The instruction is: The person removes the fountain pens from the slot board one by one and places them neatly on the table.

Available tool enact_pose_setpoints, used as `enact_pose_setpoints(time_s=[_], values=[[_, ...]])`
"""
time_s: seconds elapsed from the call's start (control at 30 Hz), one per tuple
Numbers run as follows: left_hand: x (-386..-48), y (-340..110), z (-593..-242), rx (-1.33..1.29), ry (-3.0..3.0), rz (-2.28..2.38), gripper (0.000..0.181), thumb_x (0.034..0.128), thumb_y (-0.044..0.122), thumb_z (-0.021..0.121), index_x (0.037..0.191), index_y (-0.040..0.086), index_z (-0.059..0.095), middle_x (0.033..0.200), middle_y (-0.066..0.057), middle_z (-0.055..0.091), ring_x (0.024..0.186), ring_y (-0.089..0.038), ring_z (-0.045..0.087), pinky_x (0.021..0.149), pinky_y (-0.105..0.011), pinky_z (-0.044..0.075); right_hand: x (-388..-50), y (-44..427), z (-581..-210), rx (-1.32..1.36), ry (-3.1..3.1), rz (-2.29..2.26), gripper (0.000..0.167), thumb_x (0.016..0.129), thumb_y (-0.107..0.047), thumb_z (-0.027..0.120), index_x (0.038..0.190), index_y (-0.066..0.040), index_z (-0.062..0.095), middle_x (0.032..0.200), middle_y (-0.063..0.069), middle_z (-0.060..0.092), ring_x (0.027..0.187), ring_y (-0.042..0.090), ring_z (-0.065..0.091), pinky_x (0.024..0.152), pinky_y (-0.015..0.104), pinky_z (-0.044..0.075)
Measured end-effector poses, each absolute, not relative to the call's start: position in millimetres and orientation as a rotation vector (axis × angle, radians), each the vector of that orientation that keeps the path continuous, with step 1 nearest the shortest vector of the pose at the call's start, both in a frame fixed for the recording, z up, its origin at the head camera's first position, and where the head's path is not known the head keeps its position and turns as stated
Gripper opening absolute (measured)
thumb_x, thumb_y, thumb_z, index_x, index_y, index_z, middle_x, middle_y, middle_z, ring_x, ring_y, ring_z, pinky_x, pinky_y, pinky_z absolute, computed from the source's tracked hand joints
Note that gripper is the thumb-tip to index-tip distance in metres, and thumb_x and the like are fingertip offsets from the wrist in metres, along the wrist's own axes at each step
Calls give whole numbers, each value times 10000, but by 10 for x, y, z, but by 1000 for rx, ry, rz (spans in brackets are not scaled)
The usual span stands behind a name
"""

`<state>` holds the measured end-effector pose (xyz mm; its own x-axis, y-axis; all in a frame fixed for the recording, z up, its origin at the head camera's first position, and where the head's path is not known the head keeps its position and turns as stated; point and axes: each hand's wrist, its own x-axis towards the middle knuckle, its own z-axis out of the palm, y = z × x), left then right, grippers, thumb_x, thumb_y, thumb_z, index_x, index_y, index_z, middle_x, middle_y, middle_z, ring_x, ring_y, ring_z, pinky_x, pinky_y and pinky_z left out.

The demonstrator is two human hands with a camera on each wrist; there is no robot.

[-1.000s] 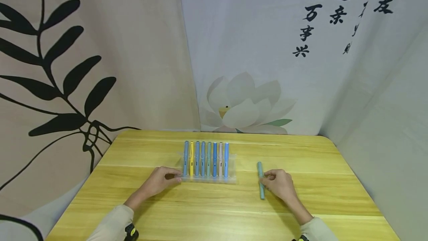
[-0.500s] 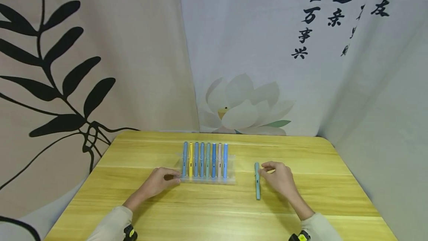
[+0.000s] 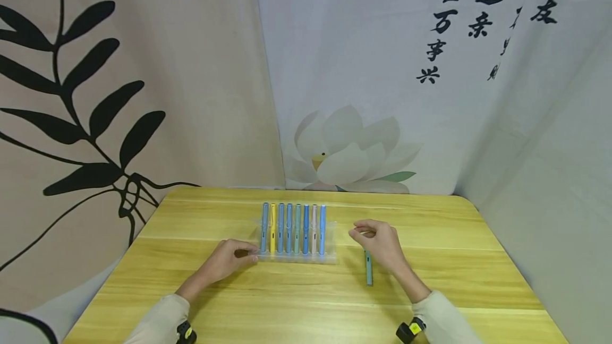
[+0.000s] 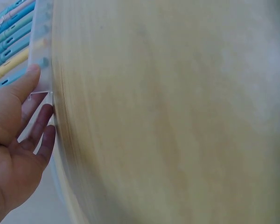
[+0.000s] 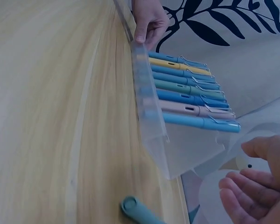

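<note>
A clear plastic pen stand (image 3: 331, 259) holds a row of several pens, among them a yellow pen (image 3: 273, 227), a pale pink pen (image 3: 314, 230) and a light blue pen (image 5: 200, 122) at the right end. My left hand (image 3: 229, 257) pinches the stand's left end; in the left wrist view the thumb lies on its front lip. To the right of the stand, a grey-green pen (image 3: 368, 272) lies on the table, its far end hidden under my right hand (image 3: 381, 242). That hand hovers with loosely bent fingers and holds nothing; the right wrist view shows its palm (image 5: 266, 196).
The wooden table (image 3: 287, 307) reaches back to a curtain (image 3: 215, 94) printed with leaves, a lotus and characters. A dark curved cord (image 3: 33, 318) shows at the lower left. Black bands (image 3: 410, 329) sit on both wrists.
My right hand has let go of the grey-green pen and moved left and slightly up toward the stand. The pen lies straighter, a little further left. My left hand stays on the stand.
</note>
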<state>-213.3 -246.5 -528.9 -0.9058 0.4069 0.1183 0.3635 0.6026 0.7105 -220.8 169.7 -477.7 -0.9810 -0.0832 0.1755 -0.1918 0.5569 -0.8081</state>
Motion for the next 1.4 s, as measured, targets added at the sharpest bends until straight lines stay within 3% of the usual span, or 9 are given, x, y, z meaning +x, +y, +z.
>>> enact_pose_setpoints(time_s=[0.6, 1.4], values=[[-2134, -2449, -5280, 686, 2777, 1191, 291, 970, 271, 720, 1202, 99, 755, 1191, -39, 749, 1127, -273, 691, 984, -521, 545, -2316, 1241, -4990, 386, -2555, 1523, 222, 916, -174, 791, 1106, -59, 776, 968, 20, 777, 863, 174, 728, 762, 293, 613], [-2135, -2452, -5270, 680, 2782, 1184, 278, 962, 268, 726, 1183, 102, 761, 1176, -48, 753, 1119, -287, 694, 975, -533, 544, -2351, 1063, -5215, 379, -2598, 1574, 246, 898, -207, 807, 1065, -32, 766, 934, 64, 776, 823, 162, 729, 715, 266, 613]])
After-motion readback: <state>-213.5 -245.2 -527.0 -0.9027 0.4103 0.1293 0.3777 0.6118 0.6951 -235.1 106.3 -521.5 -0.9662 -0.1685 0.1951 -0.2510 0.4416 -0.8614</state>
